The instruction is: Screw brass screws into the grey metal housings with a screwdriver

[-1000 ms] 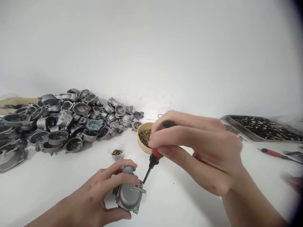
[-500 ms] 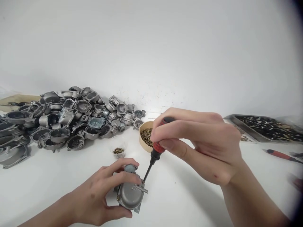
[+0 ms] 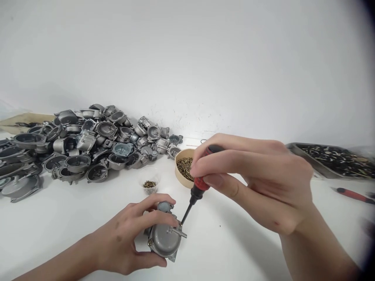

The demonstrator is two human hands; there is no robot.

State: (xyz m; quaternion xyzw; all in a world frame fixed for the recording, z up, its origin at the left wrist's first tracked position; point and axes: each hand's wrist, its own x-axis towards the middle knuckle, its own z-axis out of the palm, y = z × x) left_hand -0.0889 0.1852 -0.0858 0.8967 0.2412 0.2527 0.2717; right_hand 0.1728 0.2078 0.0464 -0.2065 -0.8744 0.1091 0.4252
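Observation:
My left hand point(image 3: 125, 238) is wrapped round a grey metal carburetor part point(image 3: 164, 239) and holds it on the white table. My right hand point(image 3: 258, 179) pinches the red and black handle of a screwdriver point(image 3: 196, 191). The screwdriver slants down to the left, and its tip touches a screw at the upper right edge of the part. Just behind the screwdriver stands a round beige bowl of brass screws point(image 3: 183, 166). A small clear cup of screws point(image 3: 149, 181) sits behind my left hand.
A big heap of grey metal housings point(image 3: 84, 144) covers the table's left rear. A metal tray of dark small parts point(image 3: 336, 160) stands at the right. A second red-handled screwdriver point(image 3: 353, 195) lies in front of the tray. A white wall rises behind.
The view has shifted slightly, so everything sits a little further right and lower. Both hands keep their grip, and the screwdriver stays on the screw.

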